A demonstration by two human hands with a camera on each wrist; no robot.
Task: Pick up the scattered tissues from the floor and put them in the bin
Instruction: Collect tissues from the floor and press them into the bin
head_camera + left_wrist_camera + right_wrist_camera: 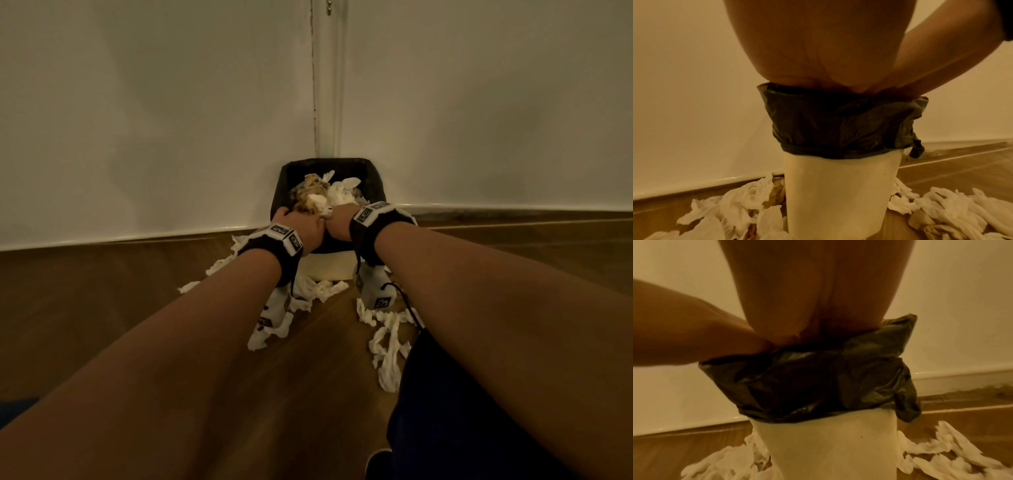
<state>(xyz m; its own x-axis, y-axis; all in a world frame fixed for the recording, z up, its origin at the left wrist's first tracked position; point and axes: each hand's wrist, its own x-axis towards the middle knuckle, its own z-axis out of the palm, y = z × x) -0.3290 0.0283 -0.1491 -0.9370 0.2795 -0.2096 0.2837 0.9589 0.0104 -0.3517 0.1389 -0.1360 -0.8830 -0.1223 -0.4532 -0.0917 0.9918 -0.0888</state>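
A small cream-white plastic bin (330,265) lined with a crinkled black plastic bag (840,123) stands on the wooden floor (102,308) in the corner where two pale walls (137,102) meet. Both of the person's arms reach out over its near rim, side by side and touching. The left hand (301,224) lies over the near left corner of the bin's mouth, its fingers bent down into the opening; the right hand (339,222) is just beside it, its fingers dipped among the paper inside. From either wrist view only the heels of the palms show above the bag's edge, so I cannot tell whether the hands are clutching anything or have let go.

Inside the bin sits a heap of crumpled white tissues (337,193) with some brownish crumpled paper (308,192) on the left. More torn white tissue strips (387,342) still lie scattered on the floor around the bin's base, a cluster on the left and a trail on the right, beside the person's dark blue trouser leg (462,411).
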